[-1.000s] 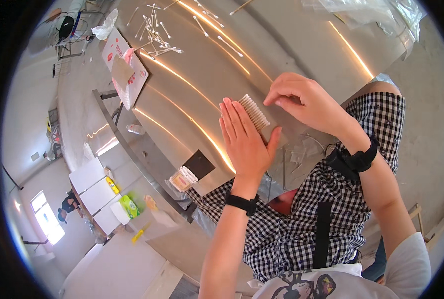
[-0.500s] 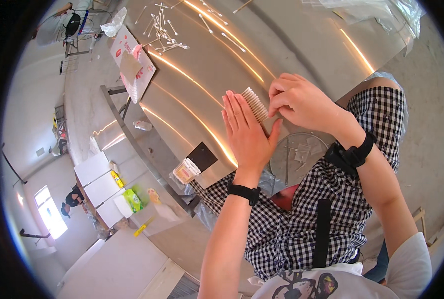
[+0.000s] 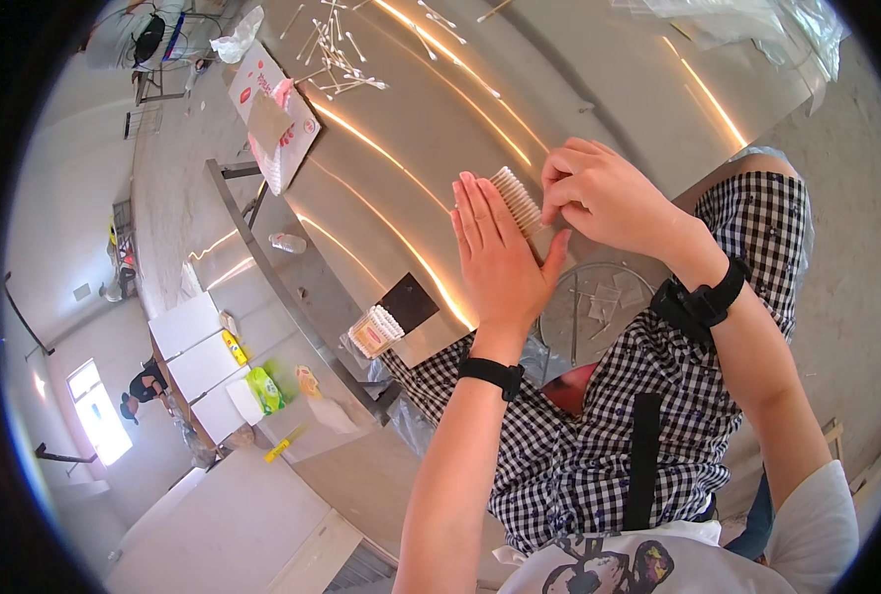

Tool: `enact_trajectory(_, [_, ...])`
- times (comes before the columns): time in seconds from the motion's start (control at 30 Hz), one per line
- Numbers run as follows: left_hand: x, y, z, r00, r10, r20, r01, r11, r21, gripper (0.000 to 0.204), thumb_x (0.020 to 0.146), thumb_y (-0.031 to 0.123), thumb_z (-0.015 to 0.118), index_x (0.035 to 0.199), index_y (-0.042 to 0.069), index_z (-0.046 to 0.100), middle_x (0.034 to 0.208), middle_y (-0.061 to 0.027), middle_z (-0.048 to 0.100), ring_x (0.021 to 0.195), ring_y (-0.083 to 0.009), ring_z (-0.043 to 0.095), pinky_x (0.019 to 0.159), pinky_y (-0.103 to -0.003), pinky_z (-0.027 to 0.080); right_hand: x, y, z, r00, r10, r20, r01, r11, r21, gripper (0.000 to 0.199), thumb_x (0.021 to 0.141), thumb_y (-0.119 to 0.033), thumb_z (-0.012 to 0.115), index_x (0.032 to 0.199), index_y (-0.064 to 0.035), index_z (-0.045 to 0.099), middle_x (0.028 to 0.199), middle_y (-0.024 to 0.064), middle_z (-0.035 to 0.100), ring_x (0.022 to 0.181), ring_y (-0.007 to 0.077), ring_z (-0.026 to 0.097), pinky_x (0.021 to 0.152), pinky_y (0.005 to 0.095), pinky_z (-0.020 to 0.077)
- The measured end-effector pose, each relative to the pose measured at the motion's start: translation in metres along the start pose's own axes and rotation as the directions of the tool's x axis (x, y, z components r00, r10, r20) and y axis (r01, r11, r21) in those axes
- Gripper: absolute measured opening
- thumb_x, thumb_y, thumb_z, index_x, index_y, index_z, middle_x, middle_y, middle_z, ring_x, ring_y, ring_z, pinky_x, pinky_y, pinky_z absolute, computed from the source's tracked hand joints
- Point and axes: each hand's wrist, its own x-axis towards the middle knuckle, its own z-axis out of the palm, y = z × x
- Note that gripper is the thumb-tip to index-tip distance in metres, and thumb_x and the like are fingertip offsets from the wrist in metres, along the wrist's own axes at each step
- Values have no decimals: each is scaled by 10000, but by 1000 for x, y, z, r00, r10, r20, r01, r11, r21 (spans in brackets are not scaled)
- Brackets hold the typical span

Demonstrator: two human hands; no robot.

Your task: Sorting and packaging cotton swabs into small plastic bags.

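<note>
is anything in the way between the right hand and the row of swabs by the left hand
Nothing visible: the right hand's fingertips are right beside the swabs. The left hand lies along their left side. Contact is unclear.

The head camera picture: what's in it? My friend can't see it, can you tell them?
A person's left hand lies flat, partly covering a neat row of cotton swabs on a shiny metal table; the right hand, fingers curled, is close beside the row. Loose swabs lie farther up; a packed bundle is lower left.
</note>
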Motion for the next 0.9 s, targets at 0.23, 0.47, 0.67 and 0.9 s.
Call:
enact_trajectory(0.23, [0, -1, 0, 1000, -1, 8, 1, 1000, -9, 1000, 895, 551, 606, 1492, -145, 207, 1565, -327, 224, 1481, -441, 203, 1191, -524, 230, 0, 2, 0, 1000, 9, -18, -8, 998, 59, 149, 763, -10, 579, 702, -83, 695, 844, 29, 612, 914, 224, 579, 872, 357, 479])
enact_trajectory(0.47, [0, 0, 0, 1000, -6, 18, 6, 1000, -9, 999, 897, 552, 603, 1491, -147, 207, 1567, -327, 221, 1483, -441, 196, 1193, -520, 226, 2, 4, 2, 998, 18, -61, -16, 999, 34, 150, 766, -6, 576, 716, -81, 696, 855, 33, 618, 939, 226, 591, 900, 361, 473])
enact_trajectory(0.67, [1, 1, 0, 1000, -10, 12, 10, 1000, -7, 996, 894, 553, 607, 1486, -149, 220, 1565, -326, 224, 1482, -440, 202, 1190, -519, 232, 4, 5, 3, 998, 4, -55, -3, 1000, 18, 154, 773, -13, 575, 714, -83, 698, 868, 32, 611, 941, 225, 590, 914, 364, 464])
enact_trajectory(0.9, [0, 1, 0, 1000, -4, 0, 4, 1000, -10, 989, 893, 551, 607, 1484, -147, 229, 1562, -327, 233, 1478, -440, 214, 1187, -520, 240, 4, 5, 4, 999, -1, -51, 0, 1000, -8, 152, 771, -16, 578, 708, -84, 699, 869, 31, 602, 935, 221, 586, 910, 367, 460])
